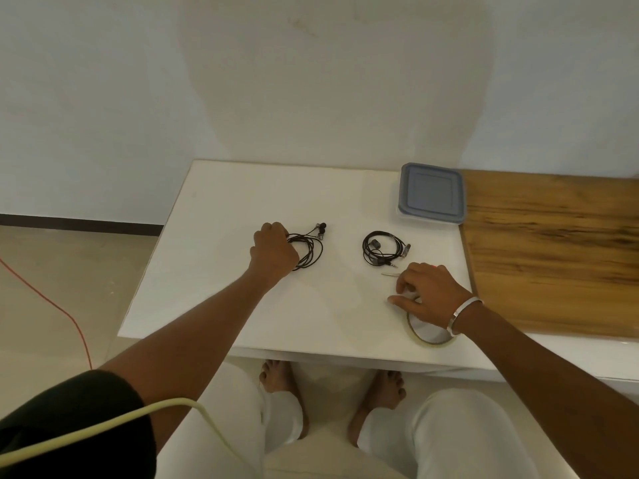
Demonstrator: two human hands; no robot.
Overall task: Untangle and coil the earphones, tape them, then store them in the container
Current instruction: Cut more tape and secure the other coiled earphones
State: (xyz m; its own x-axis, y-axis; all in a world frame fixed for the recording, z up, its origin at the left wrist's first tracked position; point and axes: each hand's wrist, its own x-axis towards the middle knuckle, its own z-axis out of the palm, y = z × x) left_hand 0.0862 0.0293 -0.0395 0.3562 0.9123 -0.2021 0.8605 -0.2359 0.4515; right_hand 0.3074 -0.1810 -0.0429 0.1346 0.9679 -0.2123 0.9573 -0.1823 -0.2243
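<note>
Earphones (307, 248) half-hidden in curled left hand (273, 250); right hand (428, 295) loosely spread, covering tape roll (428, 331).

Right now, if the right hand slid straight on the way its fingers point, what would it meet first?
The right hand, resting on the clear tape roll, points up and left across the white table. First in line looks to be the small tape strip, then the coiled black earphones; depth is uncertain.
</note>
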